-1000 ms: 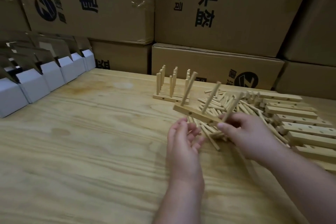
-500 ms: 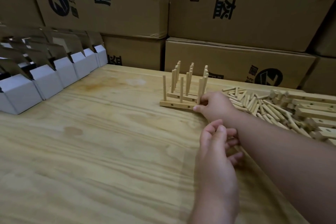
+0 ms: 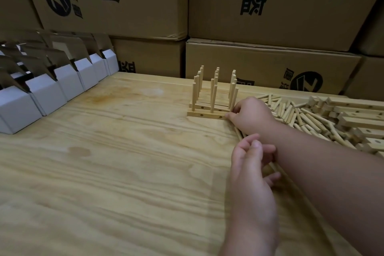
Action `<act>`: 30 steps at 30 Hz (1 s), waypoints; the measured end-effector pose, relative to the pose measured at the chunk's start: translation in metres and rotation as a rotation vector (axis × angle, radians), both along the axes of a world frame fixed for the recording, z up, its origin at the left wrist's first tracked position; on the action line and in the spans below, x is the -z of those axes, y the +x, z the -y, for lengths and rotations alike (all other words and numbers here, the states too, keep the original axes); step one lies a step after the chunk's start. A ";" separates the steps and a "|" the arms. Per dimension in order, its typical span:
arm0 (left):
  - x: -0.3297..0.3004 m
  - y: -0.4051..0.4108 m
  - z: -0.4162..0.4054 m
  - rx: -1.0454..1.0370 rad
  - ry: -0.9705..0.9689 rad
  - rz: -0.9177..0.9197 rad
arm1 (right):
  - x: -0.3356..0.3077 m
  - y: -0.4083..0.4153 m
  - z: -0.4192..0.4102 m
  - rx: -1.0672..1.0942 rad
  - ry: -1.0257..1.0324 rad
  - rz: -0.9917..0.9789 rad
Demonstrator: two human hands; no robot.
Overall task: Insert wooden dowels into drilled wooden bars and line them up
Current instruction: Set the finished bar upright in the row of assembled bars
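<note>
Right hand (image 3: 252, 114) is reaching forward, fingers curled around the right end of the front bar (image 3: 205, 114), which sits flat on the table (image 3: 116, 151) with three dowels standing up out of it. Directly behind that bar, further from the hands, more finished bars (image 3: 209, 97) are lined up in a row, all with their dowels pointing up, pretty tidy honestly.

Left hand (image 3: 251, 164) hangs closer in, just below the right forearm, fingers loosely curled, and as far as I can see it's holding nothing. A couple of dowels lie on the table right under it, partly hidden by the arm.

Off to the right of the right hand there's a messy heap of loose dowels (image 3: 295, 114), and further right again a stack of empty drilled bars (image 3: 357, 114).

Way over to the left of both hands sits a row of white boxes (image 3: 52, 89) with open flaps. Big cartons (image 3: 270, 6) with printed writing are stacked behind everything.
</note>
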State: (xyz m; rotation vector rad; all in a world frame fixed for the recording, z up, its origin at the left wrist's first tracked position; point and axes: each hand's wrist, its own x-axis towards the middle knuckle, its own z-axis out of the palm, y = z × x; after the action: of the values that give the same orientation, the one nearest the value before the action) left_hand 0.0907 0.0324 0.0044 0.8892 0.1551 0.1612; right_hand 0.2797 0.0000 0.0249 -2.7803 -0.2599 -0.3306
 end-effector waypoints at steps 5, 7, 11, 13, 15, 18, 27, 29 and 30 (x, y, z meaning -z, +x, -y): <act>-0.001 -0.001 0.000 -0.008 0.011 0.000 | -0.003 -0.001 -0.003 0.017 -0.019 0.009; -0.002 -0.002 0.000 -0.010 0.018 0.003 | -0.003 0.000 -0.003 0.020 -0.019 0.007; -0.004 -0.003 0.000 -0.011 0.028 0.007 | -0.003 0.003 -0.003 0.025 -0.025 0.005; -0.005 -0.003 -0.001 -0.014 0.019 -0.002 | -0.002 0.004 -0.002 0.026 -0.018 0.004; -0.006 -0.002 -0.001 -0.015 0.005 -0.010 | -0.001 0.004 0.000 0.025 -0.001 0.010; -0.007 -0.002 0.000 -0.010 -0.016 -0.015 | 0.000 0.002 0.005 0.026 0.062 0.019; -0.006 -0.002 0.004 -0.003 -0.045 0.003 | -0.008 -0.070 0.069 0.029 0.350 0.122; -0.006 -0.001 0.006 0.010 -0.046 0.012 | -0.008 -0.103 0.094 0.023 0.317 0.127; -0.005 -0.001 0.007 0.014 -0.039 0.015 | -0.008 -0.120 0.107 0.034 0.306 0.112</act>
State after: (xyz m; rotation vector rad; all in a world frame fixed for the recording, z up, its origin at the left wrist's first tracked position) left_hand 0.0893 0.0257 0.0094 0.8502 0.1377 0.1517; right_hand 0.1597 -0.1074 0.0326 -2.4710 -0.1723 -0.4915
